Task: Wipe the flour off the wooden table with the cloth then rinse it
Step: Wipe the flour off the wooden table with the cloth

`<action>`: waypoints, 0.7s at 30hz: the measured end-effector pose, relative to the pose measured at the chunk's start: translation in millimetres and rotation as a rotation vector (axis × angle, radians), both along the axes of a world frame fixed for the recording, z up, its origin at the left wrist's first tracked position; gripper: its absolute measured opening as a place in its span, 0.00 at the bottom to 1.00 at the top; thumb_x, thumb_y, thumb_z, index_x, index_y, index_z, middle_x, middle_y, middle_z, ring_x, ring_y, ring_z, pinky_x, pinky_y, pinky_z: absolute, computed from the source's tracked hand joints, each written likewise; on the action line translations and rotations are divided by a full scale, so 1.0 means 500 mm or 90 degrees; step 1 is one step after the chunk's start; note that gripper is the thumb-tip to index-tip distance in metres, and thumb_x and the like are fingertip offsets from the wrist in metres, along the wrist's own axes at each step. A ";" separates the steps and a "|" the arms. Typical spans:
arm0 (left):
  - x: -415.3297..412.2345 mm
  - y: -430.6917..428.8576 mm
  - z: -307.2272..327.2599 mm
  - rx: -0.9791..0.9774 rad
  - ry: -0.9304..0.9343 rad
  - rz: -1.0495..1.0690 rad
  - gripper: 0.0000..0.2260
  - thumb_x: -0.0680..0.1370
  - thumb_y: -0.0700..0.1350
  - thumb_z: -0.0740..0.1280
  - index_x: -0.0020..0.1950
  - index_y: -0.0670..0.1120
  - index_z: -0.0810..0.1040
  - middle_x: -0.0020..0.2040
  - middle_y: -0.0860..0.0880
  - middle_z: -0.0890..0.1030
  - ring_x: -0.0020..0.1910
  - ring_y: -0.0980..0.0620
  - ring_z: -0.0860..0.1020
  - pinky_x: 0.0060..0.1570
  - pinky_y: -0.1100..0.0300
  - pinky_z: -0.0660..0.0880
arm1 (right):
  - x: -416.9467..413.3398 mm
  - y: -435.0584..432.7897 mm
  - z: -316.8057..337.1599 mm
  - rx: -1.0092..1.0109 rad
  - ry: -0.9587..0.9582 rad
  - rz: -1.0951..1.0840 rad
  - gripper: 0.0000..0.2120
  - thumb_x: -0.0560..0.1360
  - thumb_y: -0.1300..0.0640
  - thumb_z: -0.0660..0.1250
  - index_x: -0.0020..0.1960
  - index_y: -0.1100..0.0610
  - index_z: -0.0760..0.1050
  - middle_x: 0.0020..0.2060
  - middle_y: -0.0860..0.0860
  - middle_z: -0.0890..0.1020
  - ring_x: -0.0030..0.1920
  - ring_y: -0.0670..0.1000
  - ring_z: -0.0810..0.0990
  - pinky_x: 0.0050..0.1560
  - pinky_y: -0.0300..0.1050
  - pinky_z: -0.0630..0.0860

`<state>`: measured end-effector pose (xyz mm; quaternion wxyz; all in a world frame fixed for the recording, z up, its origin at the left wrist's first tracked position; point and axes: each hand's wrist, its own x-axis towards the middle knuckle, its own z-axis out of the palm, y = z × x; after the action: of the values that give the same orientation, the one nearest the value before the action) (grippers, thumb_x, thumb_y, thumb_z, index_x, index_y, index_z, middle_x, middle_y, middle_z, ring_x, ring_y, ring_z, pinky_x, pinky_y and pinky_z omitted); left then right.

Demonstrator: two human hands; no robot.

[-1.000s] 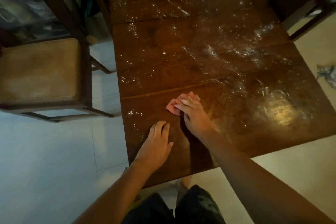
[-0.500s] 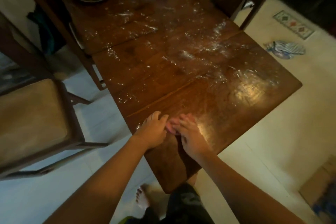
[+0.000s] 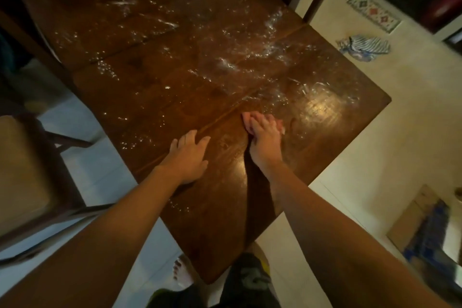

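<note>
Flour (image 3: pixel 226 65), white and streaked, covers the far half of a dark brown wooden table (image 3: pixel 212 232). A person's right hand (image 3: pixel 265 140) presses a small pink cloth (image 3: pixel 245 119) against the near half of the tabletop, fingers laid straight over it rather than clenched. The left hand (image 3: pixel 190 155) rests flat and relaxed on the wood just beside it, holding nothing. A blue-striped rag (image 3: pixel 362 47) lies on the pale tiled floor (image 3: pixel 375 132) beyond the table's right edge.
</note>
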<state>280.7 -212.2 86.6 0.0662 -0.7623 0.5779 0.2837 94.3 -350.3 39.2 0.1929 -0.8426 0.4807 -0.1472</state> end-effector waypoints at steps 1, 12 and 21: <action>0.005 -0.013 -0.008 0.004 -0.008 0.008 0.32 0.82 0.54 0.61 0.81 0.52 0.48 0.80 0.40 0.49 0.78 0.39 0.52 0.75 0.40 0.56 | 0.012 -0.002 -0.009 -0.006 0.007 0.092 0.26 0.78 0.64 0.62 0.74 0.46 0.72 0.76 0.45 0.69 0.80 0.53 0.58 0.79 0.64 0.48; 0.000 -0.107 -0.020 0.051 -0.025 0.153 0.43 0.77 0.67 0.62 0.81 0.53 0.41 0.79 0.41 0.44 0.77 0.36 0.50 0.73 0.37 0.57 | -0.016 -0.145 -0.020 -0.032 -0.065 0.124 0.23 0.76 0.64 0.61 0.69 0.51 0.77 0.70 0.48 0.75 0.76 0.52 0.65 0.81 0.55 0.49; -0.026 -0.110 -0.022 0.060 -0.100 0.155 0.42 0.79 0.65 0.59 0.81 0.52 0.37 0.80 0.40 0.45 0.77 0.36 0.52 0.73 0.40 0.59 | -0.134 -0.261 0.000 0.008 -0.064 0.507 0.19 0.78 0.65 0.64 0.66 0.52 0.79 0.70 0.46 0.75 0.78 0.42 0.61 0.81 0.52 0.53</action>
<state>267.7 -267.4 75.8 0.1120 -0.8427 0.4602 0.2559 27.2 -481.0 39.4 0.2637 -0.9535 0.1071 -0.0990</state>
